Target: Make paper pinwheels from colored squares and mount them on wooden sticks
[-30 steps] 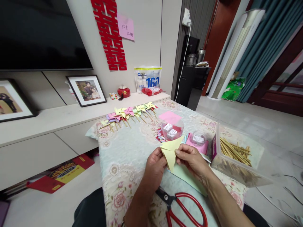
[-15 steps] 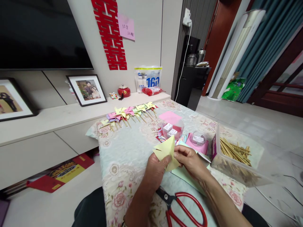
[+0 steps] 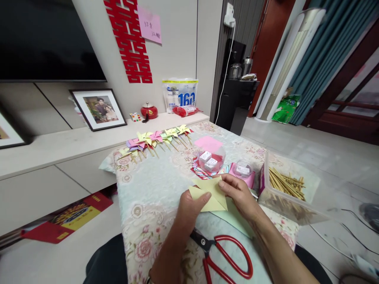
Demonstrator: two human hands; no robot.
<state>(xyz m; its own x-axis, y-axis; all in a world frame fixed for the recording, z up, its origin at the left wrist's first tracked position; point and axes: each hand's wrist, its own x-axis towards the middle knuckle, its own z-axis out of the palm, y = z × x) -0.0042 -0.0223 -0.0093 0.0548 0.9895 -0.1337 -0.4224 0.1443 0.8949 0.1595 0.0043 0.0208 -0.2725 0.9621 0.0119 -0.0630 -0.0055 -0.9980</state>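
Note:
A pale yellow square of paper (image 3: 211,199) with cuts in it is held between both hands above the table. My left hand (image 3: 192,205) pinches its left side, thumb on top. On the right side, my right hand (image 3: 237,193) grips the paper between thumb and fingers. Red-handled scissors (image 3: 219,252) lie on the cloth below, their blades partly behind my left forearm. Light green paper (image 3: 233,219) rests under my right hand. Several finished paper pinwheels (image 3: 156,138) on sticks lie in a row at the far left of the table.
A clear bin (image 3: 284,211) of thin wooden sticks (image 3: 286,183) stands at the right. Beyond my hands are a round clear container (image 3: 217,161) with small labelled boxes, a smaller round tub (image 3: 243,167) and pink paper (image 3: 209,142). The flowered tablecloth (image 3: 145,189) covers the table.
The yellow paper has turned and now lies flatter between my hands, its cut flaps spread out. My right hand has shifted its grip to the paper's upper right. The view has moved slightly.

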